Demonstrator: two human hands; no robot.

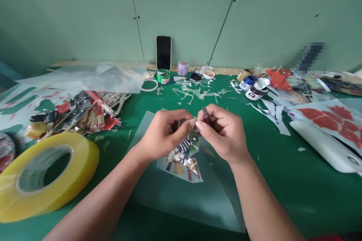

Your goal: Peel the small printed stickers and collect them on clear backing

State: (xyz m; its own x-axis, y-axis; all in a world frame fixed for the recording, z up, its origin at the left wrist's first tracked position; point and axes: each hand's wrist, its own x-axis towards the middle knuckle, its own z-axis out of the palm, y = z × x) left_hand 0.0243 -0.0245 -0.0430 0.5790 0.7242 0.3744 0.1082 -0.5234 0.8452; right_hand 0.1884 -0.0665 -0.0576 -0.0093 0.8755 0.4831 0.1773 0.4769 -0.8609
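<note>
My left hand (166,131) and my right hand (223,130) meet above the middle of the green table (283,188), fingertips touching. Both are closed in a pinch on a small piece I cannot make out, with a little metal-looking tip showing above my right fingers. Just below them lies a collage of small coloured paper scraps (185,158) on a clear plastic sheet (186,196). The palms hide what lies between the fingers.
A big yellow tape roll (45,177) sits at the near left. Chopsticks and tools (85,111) lie behind it. A black phone (163,52) leans on the wall, near small jars (183,68), paint pots (256,88), paper scraps (198,92) and red-printed sheets (330,118).
</note>
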